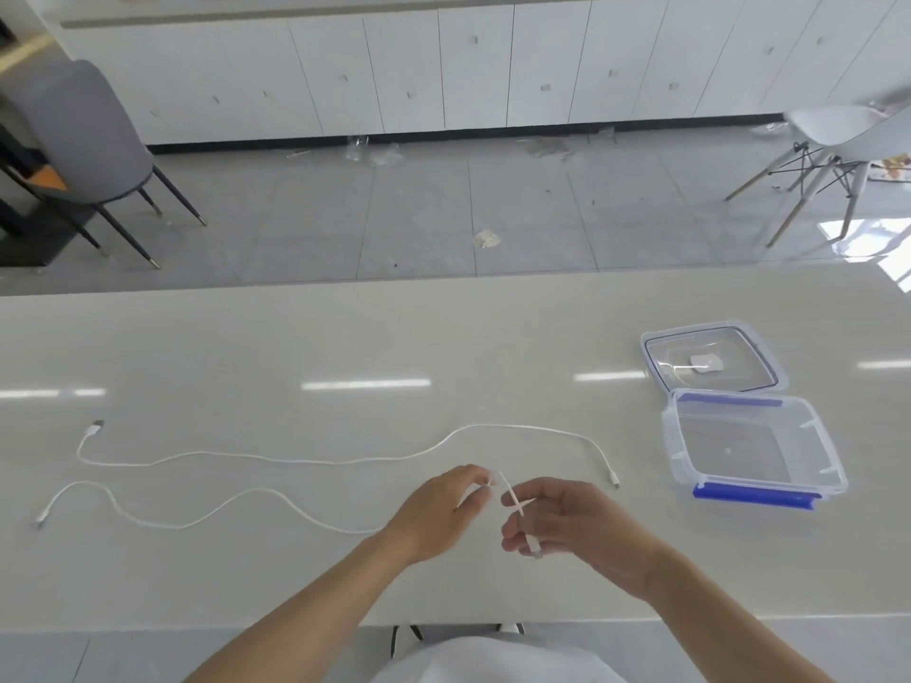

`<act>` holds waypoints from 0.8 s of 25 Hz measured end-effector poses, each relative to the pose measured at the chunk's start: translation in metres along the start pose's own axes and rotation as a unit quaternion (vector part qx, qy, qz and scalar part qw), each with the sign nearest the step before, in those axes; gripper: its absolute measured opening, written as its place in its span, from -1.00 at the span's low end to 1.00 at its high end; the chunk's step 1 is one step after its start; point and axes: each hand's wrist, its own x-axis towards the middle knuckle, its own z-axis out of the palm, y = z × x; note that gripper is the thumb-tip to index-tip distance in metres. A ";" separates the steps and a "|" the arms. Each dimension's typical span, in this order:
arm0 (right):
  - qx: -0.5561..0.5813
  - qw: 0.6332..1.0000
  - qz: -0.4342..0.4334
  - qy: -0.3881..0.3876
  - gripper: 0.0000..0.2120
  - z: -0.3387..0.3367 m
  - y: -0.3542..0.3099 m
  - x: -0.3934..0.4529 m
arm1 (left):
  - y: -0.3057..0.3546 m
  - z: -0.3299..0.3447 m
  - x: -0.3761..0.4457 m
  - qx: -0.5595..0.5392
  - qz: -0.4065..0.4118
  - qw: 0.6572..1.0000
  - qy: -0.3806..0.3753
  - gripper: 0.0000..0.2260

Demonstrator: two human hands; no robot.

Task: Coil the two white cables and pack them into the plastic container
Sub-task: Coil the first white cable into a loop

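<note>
Two white cables lie stretched out on the pale table (pixel 296 337). The far cable (pixel 305 459) runs from a USB plug at the left to a small plug near the container. The near cable (pixel 207 517) snakes from the left edge to my hands. My left hand (pixel 434 515) pinches this cable near its right end, and my right hand (pixel 567 525) holds the end section and its plug between the fingers, just above the table. The clear plastic container (pixel 754 448) with blue clips stands open and empty at the right.
The container's clear lid (pixel 712 357) lies flat just behind the container. Beyond the table is a tiled floor with a grey chair (pixel 84 140) at the left, a white chair (pixel 838 140) at the right, and white cabinets along the wall.
</note>
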 end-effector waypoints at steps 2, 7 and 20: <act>0.077 0.996 -0.013 -0.036 -0.77 0.015 -0.006 0.003 | 0.005 -0.007 -0.005 -0.038 -0.004 0.999 -0.001 -0.79; 0.083 0.988 -0.004 -0.130 -0.77 0.043 -0.020 0.009 | 0.011 -0.020 -0.012 -0.110 -0.020 0.993 0.023 -0.78; 0.109 0.973 -0.163 0.124 -0.79 0.051 -0.036 0.037 | 0.033 -0.021 -0.046 0.047 0.018 0.999 0.001 -0.73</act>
